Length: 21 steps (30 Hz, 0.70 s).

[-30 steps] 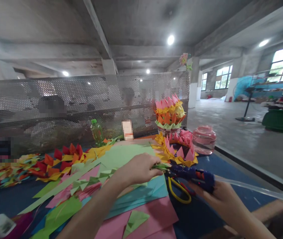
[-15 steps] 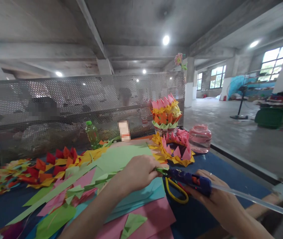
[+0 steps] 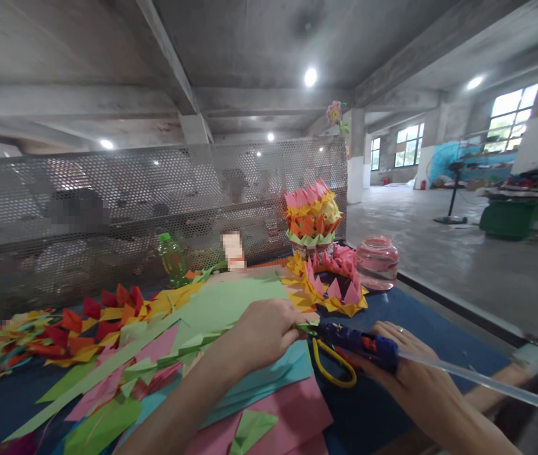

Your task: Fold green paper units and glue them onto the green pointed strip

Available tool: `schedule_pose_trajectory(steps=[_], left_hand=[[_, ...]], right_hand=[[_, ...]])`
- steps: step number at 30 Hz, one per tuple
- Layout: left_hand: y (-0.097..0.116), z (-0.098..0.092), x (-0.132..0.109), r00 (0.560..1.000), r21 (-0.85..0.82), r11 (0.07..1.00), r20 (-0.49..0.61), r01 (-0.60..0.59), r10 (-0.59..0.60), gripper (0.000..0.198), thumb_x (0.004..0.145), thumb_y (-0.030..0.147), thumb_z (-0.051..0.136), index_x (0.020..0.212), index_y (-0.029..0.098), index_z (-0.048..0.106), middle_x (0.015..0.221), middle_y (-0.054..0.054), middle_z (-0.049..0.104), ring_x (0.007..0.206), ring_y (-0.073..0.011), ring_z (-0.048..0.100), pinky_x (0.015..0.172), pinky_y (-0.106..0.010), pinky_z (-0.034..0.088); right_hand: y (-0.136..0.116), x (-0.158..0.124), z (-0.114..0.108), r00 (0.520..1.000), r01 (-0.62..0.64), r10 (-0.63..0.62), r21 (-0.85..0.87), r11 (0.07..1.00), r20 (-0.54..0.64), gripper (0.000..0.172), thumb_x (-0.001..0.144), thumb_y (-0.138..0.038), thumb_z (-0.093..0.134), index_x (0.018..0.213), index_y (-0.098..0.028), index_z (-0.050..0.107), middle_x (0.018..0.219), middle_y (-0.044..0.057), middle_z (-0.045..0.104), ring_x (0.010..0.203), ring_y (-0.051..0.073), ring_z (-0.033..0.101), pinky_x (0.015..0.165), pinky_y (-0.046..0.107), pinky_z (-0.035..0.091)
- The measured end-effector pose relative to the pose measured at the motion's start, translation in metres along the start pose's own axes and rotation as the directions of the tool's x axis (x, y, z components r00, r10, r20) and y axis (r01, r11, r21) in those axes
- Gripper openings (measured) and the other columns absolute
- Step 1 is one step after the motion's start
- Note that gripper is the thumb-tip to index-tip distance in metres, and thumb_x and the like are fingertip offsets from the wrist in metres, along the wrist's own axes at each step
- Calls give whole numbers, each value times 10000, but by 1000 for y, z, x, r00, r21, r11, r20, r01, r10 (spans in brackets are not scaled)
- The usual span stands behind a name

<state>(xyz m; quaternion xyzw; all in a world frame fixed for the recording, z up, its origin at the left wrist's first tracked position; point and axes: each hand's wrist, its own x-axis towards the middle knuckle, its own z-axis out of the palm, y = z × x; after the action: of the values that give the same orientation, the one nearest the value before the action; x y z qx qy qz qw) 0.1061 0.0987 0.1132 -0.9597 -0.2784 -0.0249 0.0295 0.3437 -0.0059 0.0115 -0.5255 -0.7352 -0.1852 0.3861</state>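
Note:
My right hand (image 3: 401, 360) is closed around a dark blue hot glue gun (image 3: 364, 344), with a long clear glue stick (image 3: 477, 381) reaching out of its back end. Its nozzle meets a small piece of folded green paper (image 3: 307, 327). That paper is pinched in the fingertips of my left hand (image 3: 269, 328). Below the gun lie the yellow-handled scissors (image 3: 335, 373), partly covered. Under my left arm spread a light green paper sheet (image 3: 231, 297), stacked blue sheets (image 3: 254, 385) and pink sheets (image 3: 292, 411).
Folded paper rings (image 3: 333, 291) and a tiered paper piece (image 3: 311, 218) stand at the back, beside a pink jar (image 3: 377, 262). A green bottle (image 3: 171, 259) stands before the perforated metal screen (image 3: 193, 189). Red and orange folded paper (image 3: 89, 316) lies left.
The whole view has shifted slightly, so things sit a little further left. Both hands keep their grip, and the gun's nozzle stays at the green paper.

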Motion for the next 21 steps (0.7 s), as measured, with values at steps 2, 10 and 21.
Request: schedule_pose_trajectory(steps=[2,10,21], left_hand=[[0,0,-1,1000,1,1000,4,2,-2,144,1008,277,646,989,245,785,903,-17,734,846,-219,683,625,-280,360],[0,-1,0,1000,-3,1000,3,6,-6,141,1008,287,648,1013,259,786,889,-18,728,837,-222,680,613,-283,342],[-2,-1,-1,1000,-24,1000,-23,12,-13,157,1014,291,632,1032,280,788,884,-12,719,824,-216,671,614,-281,344]], right_hand=[[0,0,1,1000,3,-3,-6,1000,3,385,1067,-558,446,873,-240,543,785,0,655,699,197,656,649,303,488],[0,0,0,999,7,-9,-42,999,-50,419,1069,-576,416,841,-244,534,743,2,649,658,199,653,627,303,485],[1,-2,-1,999,25,-30,-116,993,-41,414,1091,-548,362,883,-244,552,783,21,677,697,215,676,666,328,498]])
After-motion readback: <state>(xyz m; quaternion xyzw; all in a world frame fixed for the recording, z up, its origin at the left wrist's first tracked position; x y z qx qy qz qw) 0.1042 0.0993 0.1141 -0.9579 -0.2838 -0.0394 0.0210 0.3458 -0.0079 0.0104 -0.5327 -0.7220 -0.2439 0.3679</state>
